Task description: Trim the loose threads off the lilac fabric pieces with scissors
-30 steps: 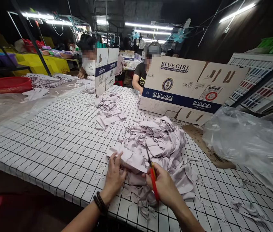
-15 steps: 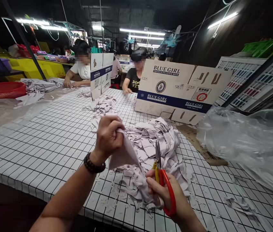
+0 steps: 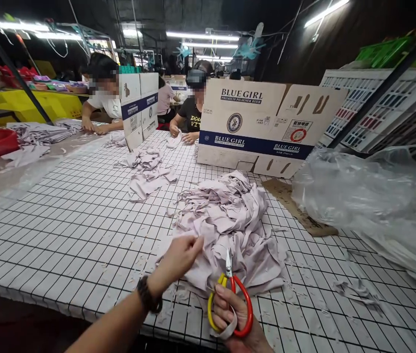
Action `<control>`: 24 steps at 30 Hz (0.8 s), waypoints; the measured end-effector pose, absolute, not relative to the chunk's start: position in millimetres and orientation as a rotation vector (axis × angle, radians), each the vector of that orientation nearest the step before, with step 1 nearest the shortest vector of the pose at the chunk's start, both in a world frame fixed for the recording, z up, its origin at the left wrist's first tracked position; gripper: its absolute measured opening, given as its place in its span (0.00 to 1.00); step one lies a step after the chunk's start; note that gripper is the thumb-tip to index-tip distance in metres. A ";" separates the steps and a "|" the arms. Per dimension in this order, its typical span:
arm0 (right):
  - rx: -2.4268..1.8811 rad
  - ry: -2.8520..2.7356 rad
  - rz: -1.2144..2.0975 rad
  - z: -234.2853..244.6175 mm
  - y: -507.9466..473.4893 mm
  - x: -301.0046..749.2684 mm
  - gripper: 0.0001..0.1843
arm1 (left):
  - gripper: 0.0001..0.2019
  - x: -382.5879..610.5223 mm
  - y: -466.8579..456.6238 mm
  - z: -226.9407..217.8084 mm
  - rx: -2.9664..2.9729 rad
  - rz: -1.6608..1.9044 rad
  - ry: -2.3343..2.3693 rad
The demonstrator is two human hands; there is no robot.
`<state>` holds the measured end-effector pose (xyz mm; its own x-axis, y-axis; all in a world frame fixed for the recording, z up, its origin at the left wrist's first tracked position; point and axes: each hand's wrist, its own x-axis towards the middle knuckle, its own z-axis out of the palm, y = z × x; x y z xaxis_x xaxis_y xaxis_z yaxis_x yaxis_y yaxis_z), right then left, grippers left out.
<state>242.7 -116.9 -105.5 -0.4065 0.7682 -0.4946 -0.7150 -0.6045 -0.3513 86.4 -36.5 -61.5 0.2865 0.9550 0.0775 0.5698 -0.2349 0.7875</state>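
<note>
My right hand [image 3: 235, 309] grips scissors [image 3: 247, 304] with one red and one yellow handle, blades pointing away from me and looking closed. A narrow strip of pale cloth [image 3: 227, 333] hangs by its fingers and the handles. My left hand [image 3: 180, 257], with a dark beaded bracelet on the wrist, is closed at the near left side of a heap of pale pinkish fabric pieces [image 3: 226, 206]. Its fingertips pinch fabric in the heap; which piece is hard to make out.
The table [image 3: 64, 230] has a white cover with black grid lines. Cardboard boxes [image 3: 252, 117] stand at the back, with two co-workers behind them. More cloth scraps [image 3: 149, 181] lie beyond the heap. Clear plastic bags [image 3: 362, 191] and brown cardboard [image 3: 303, 208] lie right.
My left hand has come down from its raised position with a cloth piece to the heap. The scissors have moved nearer me, and a cloth strip now shows at my right hand.
</note>
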 end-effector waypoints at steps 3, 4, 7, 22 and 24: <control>-0.774 -0.062 2.058 -106.8 -118.9 243.6 0.20 | 0.29 87.8 -92.8 -88.9 1.446 0.597 1.275; -0.770 -0.055 2.052 -105.9 -119.4 243.9 0.20 | 0.29 92.3 -106.6 -96.0 1.190 0.557 1.226; -0.758 -0.043 2.058 -102.7 -121.7 245.9 0.18 | 0.27 106.5 -126.4 -107.2 0.583 0.664 1.129; -1.665 -1.057 1.203 -91.9 -118.9 277.6 0.23 | 0.26 104.4 -118.3 -92.7 0.313 0.973 0.952; -1.556 -1.207 1.169 -82.3 -107.8 279.2 0.23 | 0.25 101.7 -117.6 -86.1 0.313 1.022 0.943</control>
